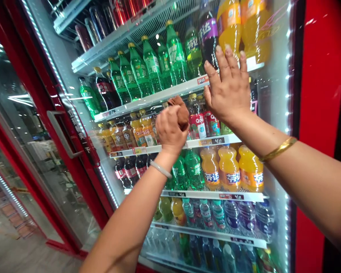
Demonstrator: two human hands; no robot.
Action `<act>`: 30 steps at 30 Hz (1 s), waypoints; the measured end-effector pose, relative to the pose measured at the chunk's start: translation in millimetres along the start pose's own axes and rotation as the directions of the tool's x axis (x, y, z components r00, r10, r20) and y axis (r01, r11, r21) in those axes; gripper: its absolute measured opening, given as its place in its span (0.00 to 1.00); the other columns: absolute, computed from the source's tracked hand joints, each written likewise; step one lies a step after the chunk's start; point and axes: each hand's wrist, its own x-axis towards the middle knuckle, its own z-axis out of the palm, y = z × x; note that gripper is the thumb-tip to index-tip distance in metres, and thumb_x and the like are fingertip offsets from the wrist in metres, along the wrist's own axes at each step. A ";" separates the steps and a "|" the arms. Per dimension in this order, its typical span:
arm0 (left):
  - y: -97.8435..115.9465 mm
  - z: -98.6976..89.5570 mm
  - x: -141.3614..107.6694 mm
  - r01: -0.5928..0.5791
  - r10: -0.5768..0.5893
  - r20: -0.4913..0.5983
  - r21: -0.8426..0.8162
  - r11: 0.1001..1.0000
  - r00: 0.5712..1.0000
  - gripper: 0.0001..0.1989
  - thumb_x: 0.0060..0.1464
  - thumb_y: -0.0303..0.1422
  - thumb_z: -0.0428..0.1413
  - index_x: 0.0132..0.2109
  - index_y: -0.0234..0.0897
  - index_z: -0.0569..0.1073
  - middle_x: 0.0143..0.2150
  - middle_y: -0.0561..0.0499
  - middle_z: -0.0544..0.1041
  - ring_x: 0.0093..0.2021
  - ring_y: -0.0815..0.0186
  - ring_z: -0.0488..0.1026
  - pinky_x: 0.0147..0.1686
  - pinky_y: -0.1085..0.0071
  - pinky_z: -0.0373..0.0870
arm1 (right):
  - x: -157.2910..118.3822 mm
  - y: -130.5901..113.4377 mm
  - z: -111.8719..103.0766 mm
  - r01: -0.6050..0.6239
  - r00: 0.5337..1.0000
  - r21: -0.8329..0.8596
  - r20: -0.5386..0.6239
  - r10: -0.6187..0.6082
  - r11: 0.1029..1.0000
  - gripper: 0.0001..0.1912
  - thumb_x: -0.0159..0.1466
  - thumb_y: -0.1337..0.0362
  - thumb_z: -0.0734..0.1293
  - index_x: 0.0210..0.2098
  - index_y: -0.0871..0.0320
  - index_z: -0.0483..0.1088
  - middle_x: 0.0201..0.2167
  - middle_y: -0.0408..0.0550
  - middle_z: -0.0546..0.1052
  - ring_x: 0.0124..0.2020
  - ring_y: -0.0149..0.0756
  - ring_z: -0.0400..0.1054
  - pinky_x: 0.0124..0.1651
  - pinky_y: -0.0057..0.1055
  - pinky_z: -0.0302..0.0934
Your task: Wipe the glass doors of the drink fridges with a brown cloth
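Note:
My left hand (170,127) is closed around a bunched brown cloth (179,112) in front of the middle shelves of a drinks cooler. Its wrist wears a pale bangle (160,169). Higher and to the right, my right hand (230,87) lies flat with fingers spread, seemingly against the cooler's glass, and holds nothing. A gold bracelet (278,149) circles that wrist. Behind the hands stand green soda bottles (152,62), a dark bottle with a purple label (208,30) and Qoo juice bottles (197,123). The cloth's far side and my left palm are hidden.
Orange soda bottles (229,168) and small water-like bottles (206,212) fill lower shelves; cans (98,22) stand at the top left. A red frame (318,94) borders the right side. To the left is a red-framed door with a metal handle (63,134), above a grey floor (14,254).

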 end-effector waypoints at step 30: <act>69.4 -8.1 -128.9 -0.138 0.149 0.094 -0.122 0.983 0.984 0.28 0.52 0.24 0.58 0.60 0.43 0.69 0.55 0.41 0.77 0.62 0.51 0.73 0.63 0.48 0.69 | -75.8 -7.4 4.6 0.044 0.999 0.025 0.017 -0.044 0.999 0.36 0.71 0.67 0.58 0.75 0.44 0.43 0.77 0.45 0.47 0.78 0.46 0.37 0.77 0.61 0.37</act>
